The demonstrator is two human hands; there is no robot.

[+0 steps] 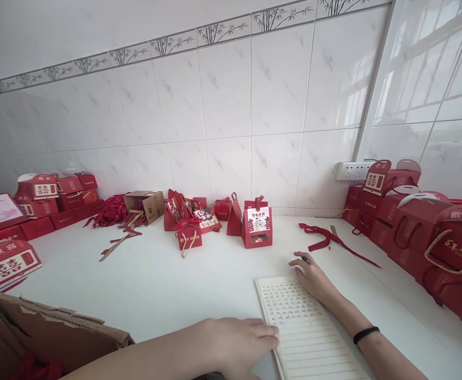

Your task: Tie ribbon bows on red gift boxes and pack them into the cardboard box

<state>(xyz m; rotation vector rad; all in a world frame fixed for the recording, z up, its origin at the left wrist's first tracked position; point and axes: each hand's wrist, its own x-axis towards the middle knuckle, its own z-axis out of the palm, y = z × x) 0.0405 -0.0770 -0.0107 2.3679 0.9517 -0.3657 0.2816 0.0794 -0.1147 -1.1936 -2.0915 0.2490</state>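
Observation:
An open lined notebook [310,343] lies on the white table in front of me, its upper lines filled with handwriting and its lower lines blank. My left hand [247,340] rests flat with fingers stretched across the notebook's left edge. At the top right corner of the page is my right hand [308,272], with a black hair band round the wrist. A dark pen [305,259] shows between its fingers, mostly hidden by them. Beyond the notebook stands a red gift box [258,232] with a printed white front and a ribbon on top.
Stacked red boxes line the right side [397,221] and the left [41,203]. Red ribbons [114,210] lie by a small cardboard box [150,206]; more ribbon [326,237] lies at right. A large open carton [57,330] stands front left. A tiled wall [227,95] bounds the table.

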